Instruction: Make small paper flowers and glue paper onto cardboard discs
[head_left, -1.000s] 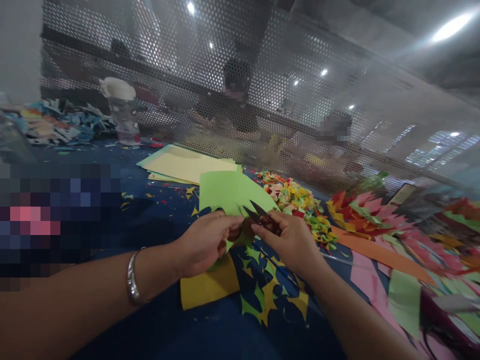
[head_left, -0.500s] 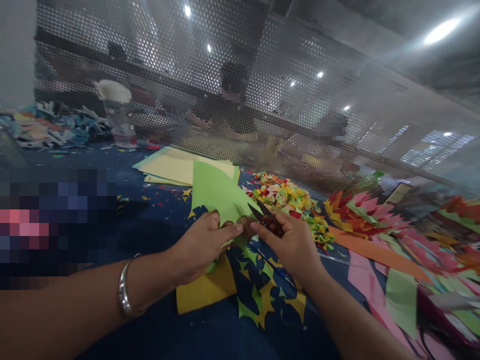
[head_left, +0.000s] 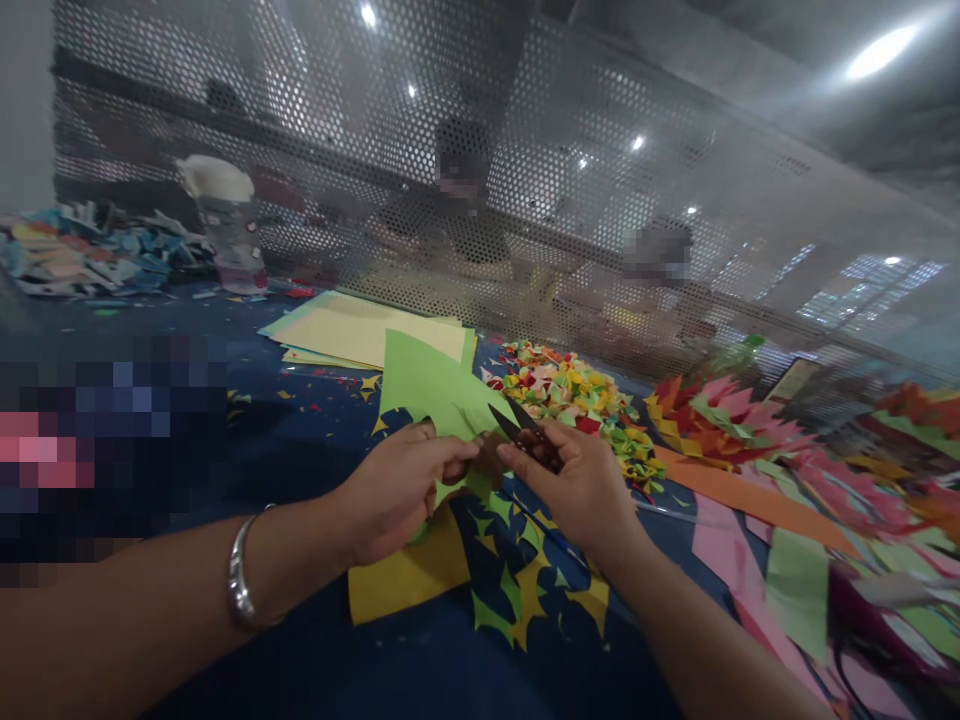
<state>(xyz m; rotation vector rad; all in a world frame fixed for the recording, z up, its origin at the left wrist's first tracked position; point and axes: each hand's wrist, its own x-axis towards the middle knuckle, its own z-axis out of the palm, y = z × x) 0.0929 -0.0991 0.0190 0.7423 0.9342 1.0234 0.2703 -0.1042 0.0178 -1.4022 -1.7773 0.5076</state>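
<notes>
My left hand (head_left: 401, 485), with a silver bangle on its wrist, pinches the lower part of a green paper sheet (head_left: 420, 380). Dark scissors (head_left: 525, 435) are held in my right hand (head_left: 581, 490); their blades are parted and point up and left, by the sheet's right edge. The fingertips of both hands are close together, and what lies between them is hard to make out. Below my left hand lies a yellow paper sheet (head_left: 409, 580). Green and yellow offcuts (head_left: 529, 590) are scattered under my right hand.
A pile of small colourful paper pieces (head_left: 570, 385) lies behind my right hand. Cream sheets (head_left: 345, 328) are stacked further back, near a lidded cup (head_left: 229, 225). Paper strips (head_left: 757, 500) cover the right side. Behind a perforated screen (head_left: 322, 130) are people.
My left fingers have shifted and curled more around the green sheet's lower edge. The sheet's top has tipped down slightly. The scissors remain parted, and the whole view has moved a little.
</notes>
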